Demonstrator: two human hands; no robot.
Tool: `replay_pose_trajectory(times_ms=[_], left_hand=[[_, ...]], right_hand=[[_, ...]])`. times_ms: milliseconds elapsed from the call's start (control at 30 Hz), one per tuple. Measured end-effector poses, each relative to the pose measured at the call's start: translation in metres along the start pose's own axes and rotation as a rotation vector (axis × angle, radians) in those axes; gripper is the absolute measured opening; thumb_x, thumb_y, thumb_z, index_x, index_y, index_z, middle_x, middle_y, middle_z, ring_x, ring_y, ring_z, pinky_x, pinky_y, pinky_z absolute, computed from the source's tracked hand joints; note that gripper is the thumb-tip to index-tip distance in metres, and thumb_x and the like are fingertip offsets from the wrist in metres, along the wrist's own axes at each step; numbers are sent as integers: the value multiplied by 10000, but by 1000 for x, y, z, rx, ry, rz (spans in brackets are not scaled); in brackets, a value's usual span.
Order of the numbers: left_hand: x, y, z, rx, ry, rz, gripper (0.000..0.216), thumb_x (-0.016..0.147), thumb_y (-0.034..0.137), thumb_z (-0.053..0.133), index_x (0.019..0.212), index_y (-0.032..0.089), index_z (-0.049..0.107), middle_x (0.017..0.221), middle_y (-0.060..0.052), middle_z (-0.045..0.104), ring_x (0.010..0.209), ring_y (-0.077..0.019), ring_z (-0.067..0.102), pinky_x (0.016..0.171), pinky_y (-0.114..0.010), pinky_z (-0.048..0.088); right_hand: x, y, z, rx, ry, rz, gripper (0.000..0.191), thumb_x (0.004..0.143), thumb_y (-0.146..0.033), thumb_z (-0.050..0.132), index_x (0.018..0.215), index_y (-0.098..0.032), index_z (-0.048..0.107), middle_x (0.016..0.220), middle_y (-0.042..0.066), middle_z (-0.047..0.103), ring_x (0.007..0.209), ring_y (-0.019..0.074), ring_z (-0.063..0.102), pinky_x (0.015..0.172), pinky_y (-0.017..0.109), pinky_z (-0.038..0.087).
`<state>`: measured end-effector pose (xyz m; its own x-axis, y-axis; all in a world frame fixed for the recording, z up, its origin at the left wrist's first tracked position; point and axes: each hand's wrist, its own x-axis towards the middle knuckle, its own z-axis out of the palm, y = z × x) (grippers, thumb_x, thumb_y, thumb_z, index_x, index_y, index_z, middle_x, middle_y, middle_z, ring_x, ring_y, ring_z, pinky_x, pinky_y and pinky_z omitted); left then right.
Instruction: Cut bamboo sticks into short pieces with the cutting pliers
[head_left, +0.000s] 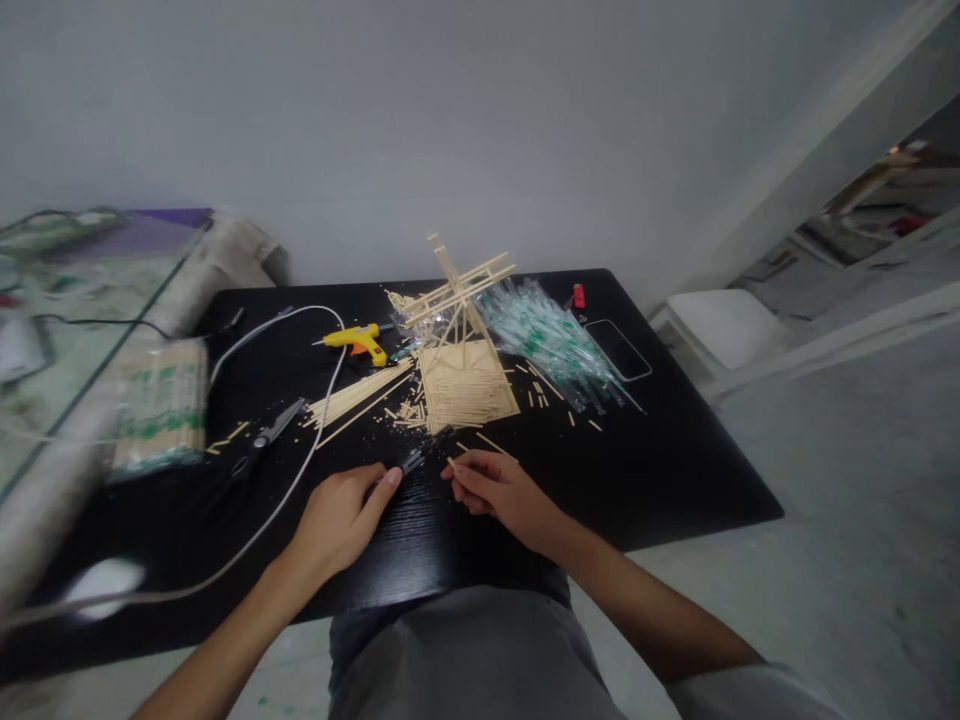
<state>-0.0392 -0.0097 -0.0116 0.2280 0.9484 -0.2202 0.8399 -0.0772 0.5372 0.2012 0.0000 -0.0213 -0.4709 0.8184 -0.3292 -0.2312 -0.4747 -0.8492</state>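
Note:
My left hand (346, 512) rests low over the table with its fingers curled. At its thumb and forefinger is the near end of a dark hand tool (416, 458) with a shiny grey part; blur hides its exact kind. To the right, my right hand (511, 496) pinches a short wooden stick (451, 463) between thumb and fingers. Beyond both hands stands a model built of thin sticks (469, 318), an upright frame with crossed arms like a windmill. Many loose sticks (469, 395) lie across its flat square base (507, 385).
A yellow glue gun (356, 342), scissors (266, 438) and a looping white cable (304, 470) lie left. Wrapped stick packs (159, 405) stand farther left. Clear and green wrappers (551, 335), a red object (578, 296) and stick offcuts (536, 390) lie right on the black table (667, 450).

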Motion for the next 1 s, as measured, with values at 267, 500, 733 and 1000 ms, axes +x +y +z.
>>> replay_pose_trajectory(times_ms=[267, 500, 733, 1000], left_hand=[[0, -3, 1, -151, 51, 9, 589, 1011, 623, 265, 662, 217, 511, 627, -8, 588, 627, -193, 567, 654, -308, 374], [1, 3, 3, -201, 63, 17, 590, 1007, 631, 286, 685, 212, 548, 596, 11, 557, 595, -178, 548, 636, -296, 394], [-2, 16, -3, -160, 81, 77, 502, 1020, 565, 343, 783, 212, 609, 732, -9, 660, 715, -198, 629, 703, -304, 449], [12, 30, -17, -73, 112, 125, 507, 991, 603, 385, 1020, 197, 686, 997, -67, 754, 943, -263, 704, 866, -379, 506]], right_hand=[[2, 4, -11, -114, 53, -99, 398, 869, -539, 713, 930, -147, 685, 722, 9, 648, 553, 91, 454, 534, 259, 312], [-3, 5, -16, -161, 78, -139, 389, 919, -526, 641, 1000, -145, 661, 793, 42, 701, 583, 106, 526, 535, 252, 350], [-6, 0, -13, -165, 67, -158, 384, 941, -536, 623, 996, -156, 631, 780, 24, 674, 560, 94, 449, 540, 259, 324], [0, -30, -6, -255, 43, -254, 398, 915, -560, 664, 919, -162, 665, 760, 15, 623, 601, 107, 469, 577, 272, 366]])
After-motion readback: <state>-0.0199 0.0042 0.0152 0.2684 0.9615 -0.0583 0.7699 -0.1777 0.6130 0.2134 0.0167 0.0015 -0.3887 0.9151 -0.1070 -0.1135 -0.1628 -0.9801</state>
